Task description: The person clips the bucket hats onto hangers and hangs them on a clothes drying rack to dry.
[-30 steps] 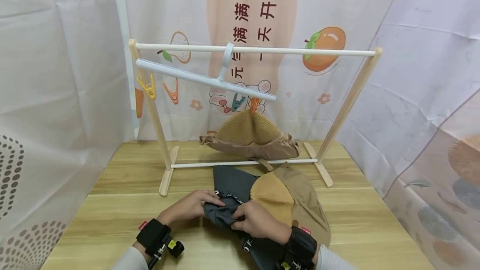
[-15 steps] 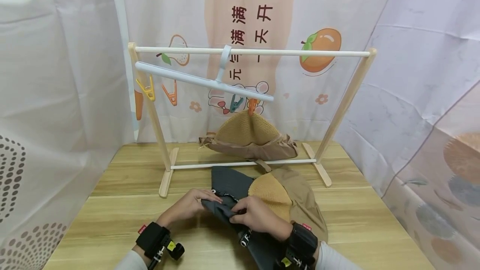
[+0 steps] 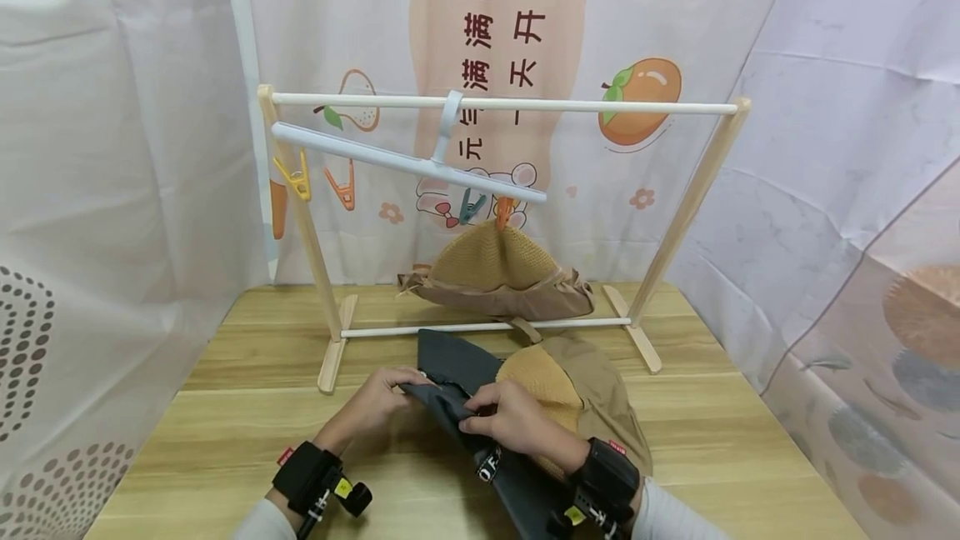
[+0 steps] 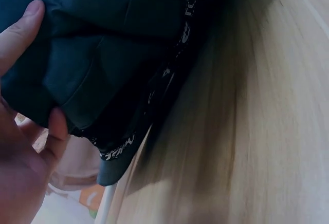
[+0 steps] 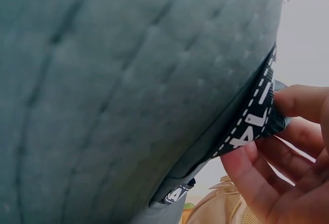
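Note:
A dark grey bucket hat with a black lettered band is held up at its crown between both hands. My left hand grips the folded crown at its left side, thumb and fingers on opposite faces of the cloth in the left wrist view. With thumb and fingers my right hand pinches the hat near the band; in the right wrist view the fingertips are right at the lettered band, beside the wide stitched brim. Part of the brim lies behind the right wrist.
Behind the hands, a tan hat with a woven crown lies on the wooden table. Beyond stands a rack with a tilted blue hanger. An orange clip on it holds another tan hat; yellow and teal clips hang too.
The grey hat's bunched crown has been drawn out into a flatter, slanting fold. My left hand has shifted slightly up and left, while the right hand keeps its pinch.

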The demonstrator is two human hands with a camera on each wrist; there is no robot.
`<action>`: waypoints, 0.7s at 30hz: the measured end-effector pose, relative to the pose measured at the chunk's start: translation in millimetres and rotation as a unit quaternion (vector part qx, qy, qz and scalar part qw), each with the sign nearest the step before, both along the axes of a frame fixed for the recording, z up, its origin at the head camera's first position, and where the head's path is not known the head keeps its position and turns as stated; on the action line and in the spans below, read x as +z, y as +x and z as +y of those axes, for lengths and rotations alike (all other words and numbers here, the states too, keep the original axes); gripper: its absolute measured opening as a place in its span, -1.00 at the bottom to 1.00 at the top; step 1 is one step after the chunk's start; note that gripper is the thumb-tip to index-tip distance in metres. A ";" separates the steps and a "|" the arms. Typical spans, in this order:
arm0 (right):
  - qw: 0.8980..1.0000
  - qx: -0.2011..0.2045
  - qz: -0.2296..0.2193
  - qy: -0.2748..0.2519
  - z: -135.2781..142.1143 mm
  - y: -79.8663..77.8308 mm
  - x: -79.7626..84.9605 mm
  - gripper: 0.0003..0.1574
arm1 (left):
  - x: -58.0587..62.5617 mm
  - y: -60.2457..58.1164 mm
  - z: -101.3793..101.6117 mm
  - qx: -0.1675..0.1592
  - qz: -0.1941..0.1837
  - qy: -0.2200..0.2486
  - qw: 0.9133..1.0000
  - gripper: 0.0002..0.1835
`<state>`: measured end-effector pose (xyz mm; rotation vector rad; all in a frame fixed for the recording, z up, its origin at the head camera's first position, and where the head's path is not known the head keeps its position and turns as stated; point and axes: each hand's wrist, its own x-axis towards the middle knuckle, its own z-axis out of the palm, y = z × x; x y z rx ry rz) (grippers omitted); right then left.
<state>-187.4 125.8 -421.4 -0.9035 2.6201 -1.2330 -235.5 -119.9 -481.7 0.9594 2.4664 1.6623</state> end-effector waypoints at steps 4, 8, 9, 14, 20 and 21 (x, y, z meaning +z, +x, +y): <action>1.000 -0.001 0.002 -0.001 1.3 -0.1 3.3 -0.95 | 4.2 1.5 2.1 0.021 -0.003 0.008 1.000 -0.77; 1.000 -0.006 0.002 0.004 0.8 0.8 4.8 -0.94 | 6.6 2.6 4.0 0.030 -0.005 0.019 0.999 -0.79; 1.000 -0.008 0.001 0.005 0.5 1.2 5.0 -0.93 | 9.6 4.2 4.5 0.028 -0.003 0.022 0.999 -0.81; 1.000 -0.015 -0.007 0.008 -0.8 2.2 6.2 -0.91 | 28.7 13.2 7.6 0.027 -0.012 0.028 0.999 -0.87; 1.000 -0.011 -0.010 -0.003 -1.9 1.5 12.1 -0.92 | 41.4 16.5 10.1 0.034 -0.009 0.036 0.999 -0.91; 1.000 -0.009 -0.009 -0.006 -2.0 1.2 13.3 -0.92 | 42.1 16.3 10.2 0.035 -0.007 0.040 0.999 -0.91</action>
